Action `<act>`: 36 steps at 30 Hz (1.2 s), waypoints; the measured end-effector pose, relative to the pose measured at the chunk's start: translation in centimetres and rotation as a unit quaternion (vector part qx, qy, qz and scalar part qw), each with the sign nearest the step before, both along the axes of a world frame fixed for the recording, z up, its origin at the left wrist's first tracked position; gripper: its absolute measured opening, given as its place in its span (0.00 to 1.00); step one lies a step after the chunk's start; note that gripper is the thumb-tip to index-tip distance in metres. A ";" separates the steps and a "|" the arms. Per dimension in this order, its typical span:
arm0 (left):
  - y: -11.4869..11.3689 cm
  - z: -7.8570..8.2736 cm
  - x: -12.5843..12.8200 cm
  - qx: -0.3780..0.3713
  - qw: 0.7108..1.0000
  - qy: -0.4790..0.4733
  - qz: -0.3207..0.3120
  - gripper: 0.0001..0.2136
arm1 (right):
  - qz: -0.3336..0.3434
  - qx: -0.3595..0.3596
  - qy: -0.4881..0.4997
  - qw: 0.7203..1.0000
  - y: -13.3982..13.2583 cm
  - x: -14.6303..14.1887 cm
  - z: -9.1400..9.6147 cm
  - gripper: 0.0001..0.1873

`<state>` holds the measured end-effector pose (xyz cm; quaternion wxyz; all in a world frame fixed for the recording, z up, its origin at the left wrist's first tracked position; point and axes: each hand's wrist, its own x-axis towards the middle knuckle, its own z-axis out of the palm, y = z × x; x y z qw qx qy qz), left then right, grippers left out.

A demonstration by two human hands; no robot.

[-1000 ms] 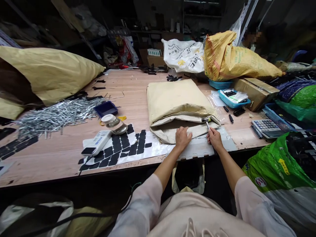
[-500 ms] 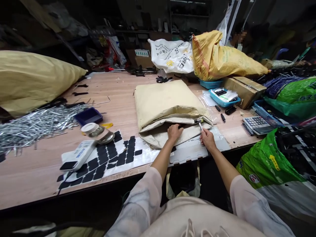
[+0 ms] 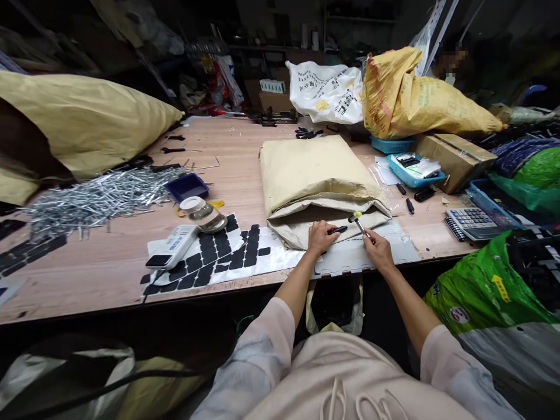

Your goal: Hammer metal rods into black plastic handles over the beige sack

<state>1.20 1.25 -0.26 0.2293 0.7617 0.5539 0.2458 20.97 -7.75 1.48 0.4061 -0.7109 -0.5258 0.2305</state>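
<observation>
At the mouth of a folded tan sack [image 3: 312, 166], my left hand [image 3: 322, 237] is closed on a slim black piece [image 3: 338, 229] that points to the right. My right hand [image 3: 378, 251] pinches the metal shaft of a small hammer-like tool [image 3: 357, 218], its crosswise head dark and yellow-green. That head is just right of the black piece, with a small gap between them. Under both hands lies a grey-white board [image 3: 389, 242] along the table edge. The sack's opening gapes behind my hands, its inside in shadow.
On the left are a heap of metal rods [image 3: 105, 201], a dark blue tray [image 3: 188, 186], a lidded jar [image 3: 203, 214] and black stickers [image 3: 210, 254]. A calculator [image 3: 472, 223], blue baskets [image 3: 415, 175] and a green bag [image 3: 472, 291] stand right.
My left hand has come out from the sack's mouth, and the black piece now shows plainly. The right hand's tool has tilted and sits closer to it. The view has swung left.
</observation>
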 end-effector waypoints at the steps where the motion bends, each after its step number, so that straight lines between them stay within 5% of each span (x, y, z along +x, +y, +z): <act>1: 0.0 0.0 0.0 -0.004 1.000 0.001 0.001 0.11 | 0.007 0.010 -0.020 1.000 -0.3 -0.3 0.1 0.24; 7: 0.1 0.1 0.1 -0.018 1.000 0.002 0.008 0.10 | 0.026 0.070 -0.079 0.994 -0.9 -1.8 0.4 0.20; 19: 0.1 0.1 0.1 -0.022 1.000 -0.001 0.009 0.10 | 0.075 0.041 -0.121 0.989 -1.2 -3.2 0.0 0.21; 32: 0.3 0.0 0.0 -0.002 1.000 -0.030 0.004 0.09 | -0.014 0.021 -0.020 0.999 2.4 2.1 -1.1 0.27; 36: -3.0 1.1 -0.6 0.061 0.995 -0.071 -0.021 0.08 | -0.015 0.027 -0.013 0.999 2.5 2.2 -1.3 0.27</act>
